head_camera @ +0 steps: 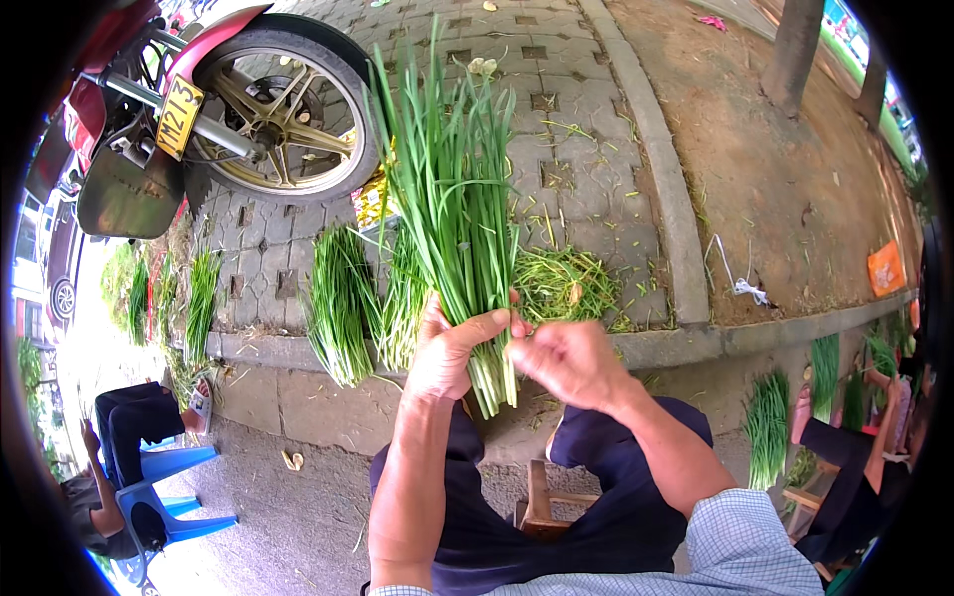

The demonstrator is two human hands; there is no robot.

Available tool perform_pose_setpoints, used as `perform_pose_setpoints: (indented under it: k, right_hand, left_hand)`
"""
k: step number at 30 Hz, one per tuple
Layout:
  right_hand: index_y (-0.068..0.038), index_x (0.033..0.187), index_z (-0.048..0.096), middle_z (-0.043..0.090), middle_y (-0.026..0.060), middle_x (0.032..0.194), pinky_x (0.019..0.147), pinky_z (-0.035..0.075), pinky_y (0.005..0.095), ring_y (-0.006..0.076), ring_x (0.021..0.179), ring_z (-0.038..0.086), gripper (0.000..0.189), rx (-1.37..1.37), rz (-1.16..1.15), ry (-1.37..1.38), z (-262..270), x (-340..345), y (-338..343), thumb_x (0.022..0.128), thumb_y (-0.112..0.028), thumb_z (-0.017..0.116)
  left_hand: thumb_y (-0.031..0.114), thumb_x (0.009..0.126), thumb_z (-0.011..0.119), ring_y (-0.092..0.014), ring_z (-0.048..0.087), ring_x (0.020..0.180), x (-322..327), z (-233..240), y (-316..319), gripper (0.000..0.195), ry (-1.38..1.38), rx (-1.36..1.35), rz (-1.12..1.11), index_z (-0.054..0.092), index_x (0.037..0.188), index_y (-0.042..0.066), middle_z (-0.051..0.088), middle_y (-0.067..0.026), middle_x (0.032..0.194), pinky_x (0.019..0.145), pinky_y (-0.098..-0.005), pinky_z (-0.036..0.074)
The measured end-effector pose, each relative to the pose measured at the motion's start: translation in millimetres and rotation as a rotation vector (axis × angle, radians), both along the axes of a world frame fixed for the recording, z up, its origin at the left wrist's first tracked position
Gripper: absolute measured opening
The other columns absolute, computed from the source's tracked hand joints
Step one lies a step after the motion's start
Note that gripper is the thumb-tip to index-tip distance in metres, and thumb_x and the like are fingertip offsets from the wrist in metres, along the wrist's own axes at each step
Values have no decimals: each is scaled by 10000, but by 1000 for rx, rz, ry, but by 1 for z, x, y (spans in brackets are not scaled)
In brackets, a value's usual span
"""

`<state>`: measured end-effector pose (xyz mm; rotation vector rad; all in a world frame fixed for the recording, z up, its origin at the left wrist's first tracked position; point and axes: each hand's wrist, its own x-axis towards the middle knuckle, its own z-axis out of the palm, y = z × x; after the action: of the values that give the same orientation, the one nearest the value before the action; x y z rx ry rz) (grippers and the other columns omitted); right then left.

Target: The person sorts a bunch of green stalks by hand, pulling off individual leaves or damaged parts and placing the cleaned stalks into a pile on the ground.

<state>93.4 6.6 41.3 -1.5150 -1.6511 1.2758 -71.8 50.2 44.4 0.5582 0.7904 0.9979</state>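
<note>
A thick bunch of long green garlic chives (455,216) stands upright before me, its pale stem ends down between my knees. My left hand (447,346) is wrapped round the lower stalks with the thumb across them. Close against the bunch's right side is my right hand (570,365), its fingers drawn together near the stem bases. It is blurred, so whether a stalk is pinched there cannot be told. Beyond the hands, a second bundle of chives (339,305) and a paler bundle (402,298) rest on the kerb. A heap of yellowish trimmings (570,287) lies to their right.
A motorcycle's front wheel (279,112) stands at upper left, with a yellow packet (370,197) beside it. The stone kerb (656,346) crosses before my wooden stool (548,503). One person sits on a blue plastic chair (168,465) at left; another sits at right near more chives (768,425).
</note>
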Motion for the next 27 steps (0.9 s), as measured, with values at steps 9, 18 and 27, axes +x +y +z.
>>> perform_pose_setpoints:
  k: [9,18,27]
  right_hand:
    - [-59,1115,607,561,74,865,498,460,254,136,612,535,375,762,-327,7,17,10,32,766,-117,732]
    - [-16,959,619,586,40,728,483,422,225,92,565,529,130,671,-370,234,-5,21,38,863,-103,635]
    - [-7,943,650,616,43,807,497,461,216,70,602,554,103,530,-415,361,5,10,26,861,-68,635]
  left_hand:
    - [-80,784,602,-183,626,657,8,0,-4,264,45,69,-153,577,1035,0,633,-95,878,590,-324,549]
    - [-86,737,626,-209,624,678,13,1,-10,353,142,57,-261,561,1068,16,641,-117,898,554,-349,537]
    - [-82,749,629,-190,621,659,12,-1,-10,335,138,54,-207,562,1061,23,645,-107,858,550,-345,539]
